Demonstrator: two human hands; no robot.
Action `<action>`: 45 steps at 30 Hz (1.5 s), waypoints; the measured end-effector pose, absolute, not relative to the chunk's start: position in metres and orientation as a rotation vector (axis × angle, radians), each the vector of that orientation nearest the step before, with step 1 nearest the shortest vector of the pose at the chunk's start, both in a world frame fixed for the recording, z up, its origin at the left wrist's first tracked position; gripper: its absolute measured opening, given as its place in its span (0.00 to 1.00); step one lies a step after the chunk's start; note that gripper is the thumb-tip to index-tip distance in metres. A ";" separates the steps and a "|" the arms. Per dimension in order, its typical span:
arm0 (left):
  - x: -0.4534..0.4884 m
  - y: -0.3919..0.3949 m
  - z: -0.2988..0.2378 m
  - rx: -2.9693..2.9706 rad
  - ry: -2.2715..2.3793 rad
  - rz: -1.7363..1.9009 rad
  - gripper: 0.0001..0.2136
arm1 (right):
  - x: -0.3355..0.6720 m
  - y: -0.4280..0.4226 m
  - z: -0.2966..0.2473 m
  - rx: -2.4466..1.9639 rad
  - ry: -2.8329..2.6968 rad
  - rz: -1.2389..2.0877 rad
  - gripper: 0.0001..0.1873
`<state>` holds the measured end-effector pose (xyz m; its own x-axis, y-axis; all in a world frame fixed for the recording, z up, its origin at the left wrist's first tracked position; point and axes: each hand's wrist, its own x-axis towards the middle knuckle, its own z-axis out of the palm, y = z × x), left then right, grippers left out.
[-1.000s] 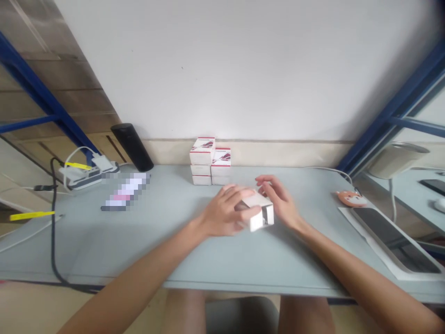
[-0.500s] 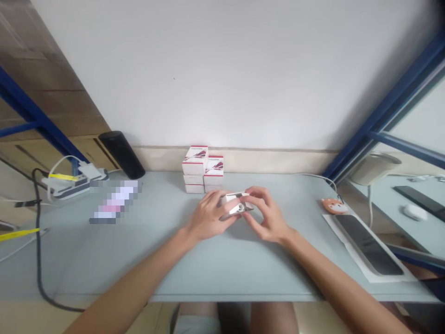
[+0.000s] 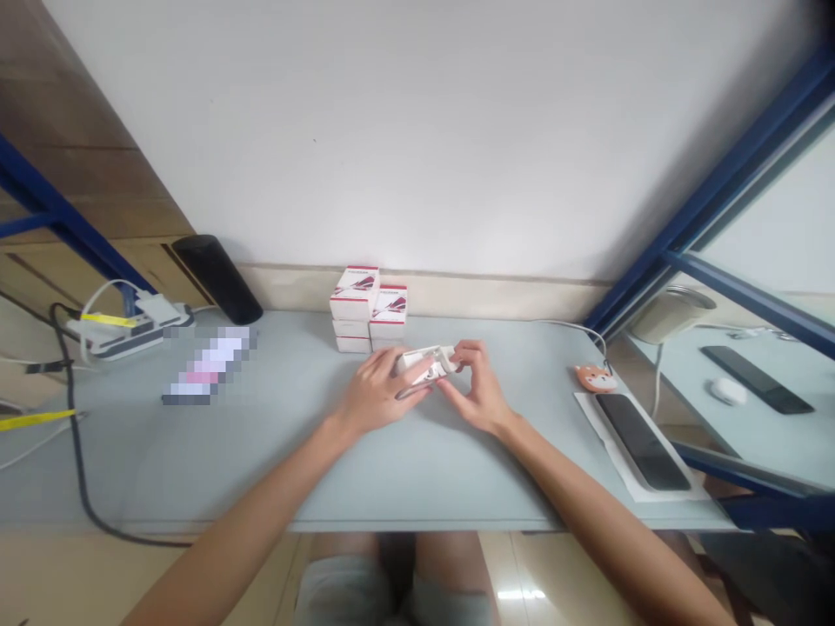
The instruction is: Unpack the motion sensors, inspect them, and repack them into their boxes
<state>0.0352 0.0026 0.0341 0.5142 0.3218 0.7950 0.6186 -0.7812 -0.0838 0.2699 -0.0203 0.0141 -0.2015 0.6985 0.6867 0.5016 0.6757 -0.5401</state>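
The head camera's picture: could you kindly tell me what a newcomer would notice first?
The left hand and right hand hold a small white cardboard box over the middle of the pale grey table. Behind them, by the wall, stands a stack of white-and-red boxes; a black phone lies on white paper at the right.

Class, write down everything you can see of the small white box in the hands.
The small white box looks like thin cardboard, oblong and slightly tilted. It is held over the grey table: the left hand grips its left side, the right hand pinches its right end. Any print is too blurred to read.
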 end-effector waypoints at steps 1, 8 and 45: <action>0.035 0.003 0.035 -2.398 -0.775 -1.154 0.25 | 0.269 -0.021 0.015 -0.944 -1.859 0.225 0.17; 0.037 -0.002 0.040 -2.508 -0.711 -1.067 0.23 | 0.268 -0.034 0.027 -0.905 -1.924 -0.133 0.22; 0.027 -0.001 0.020 -2.495 -0.927 -1.459 0.15 | 0.245 -0.031 0.091 -0.888 -2.056 0.361 0.06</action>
